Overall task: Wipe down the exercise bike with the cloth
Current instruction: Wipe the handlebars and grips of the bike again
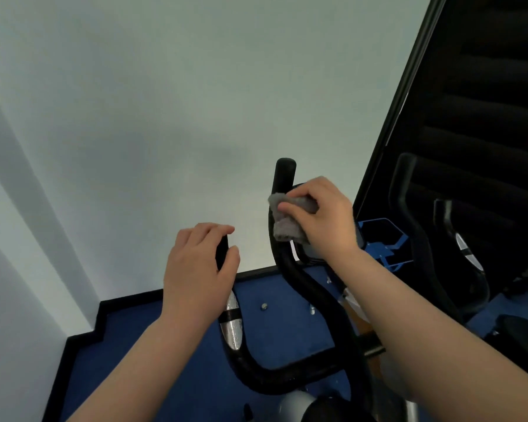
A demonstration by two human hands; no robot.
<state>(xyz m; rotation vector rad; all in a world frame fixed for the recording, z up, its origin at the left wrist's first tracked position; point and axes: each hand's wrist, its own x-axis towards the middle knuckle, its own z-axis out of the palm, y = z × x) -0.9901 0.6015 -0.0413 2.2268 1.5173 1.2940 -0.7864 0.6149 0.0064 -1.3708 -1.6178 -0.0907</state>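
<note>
1. Left hand (199,269) curled round the end of the left black foam handlebar grip (222,254), holding the black exercise bike (302,300) steady.
2. Right hand (320,214) pinching the small grey fuzzy cloth (284,229), fingers curled over it, pressing it on the right black handlebar (282,184) just under its top end.
3. Could slip out of the pinch and drop to the blue carpet floor (165,360), since only part of the cloth is held.
4. Could miss spots: shiny silver sensor pads (231,327) low on the left bar look untouched, probably.
5. Could bump the dark window frame (387,123) close by on the right with a big wipe.
</note>
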